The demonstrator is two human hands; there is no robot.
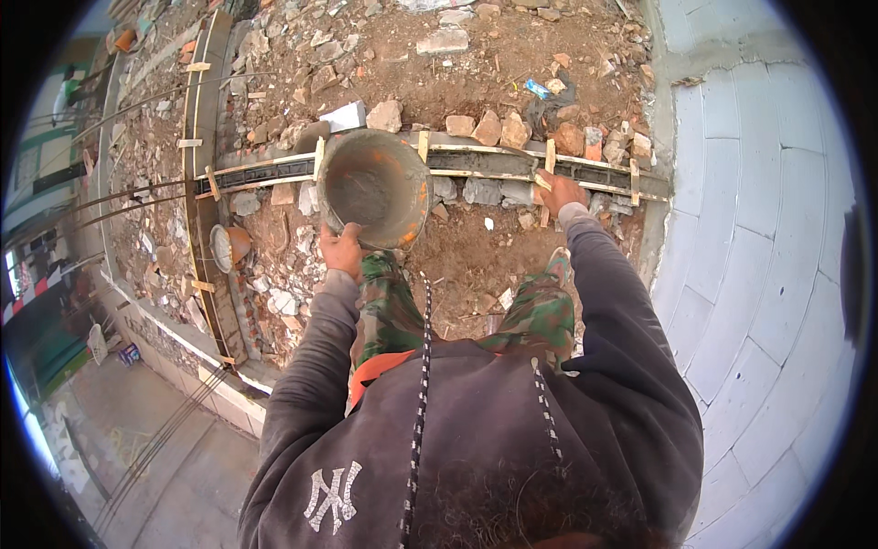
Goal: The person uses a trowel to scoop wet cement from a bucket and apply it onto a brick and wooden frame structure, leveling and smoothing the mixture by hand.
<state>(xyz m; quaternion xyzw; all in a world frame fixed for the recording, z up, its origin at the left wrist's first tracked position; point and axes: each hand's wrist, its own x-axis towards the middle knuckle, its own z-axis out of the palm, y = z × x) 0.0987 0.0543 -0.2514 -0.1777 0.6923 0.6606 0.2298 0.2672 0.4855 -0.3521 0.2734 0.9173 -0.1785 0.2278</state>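
Note:
My left hand (340,247) grips the near rim of a round bucket (373,190) smeared with grey cement, with a little grey mix at its bottom. The bucket sits tilted over a narrow timber formwork channel (476,165) with wooden crosspieces, which runs left to right. Right of the bucket, grey mix lies in part of the channel, while dark bars show in the left stretch. My right hand (558,194) is closed on a pale wooden piece (541,180) at the channel's near edge; whether this is a crosspiece or a tool handle I cannot tell.
A lengthwise formwork (201,137) with thin bars crosses at left, beside a small orange bucket (236,247). Rubble (442,41) and a white block (344,117) lie beyond the channel. A grey block wall (759,229) borders the right; a lower concrete floor (155,393) is at lower left.

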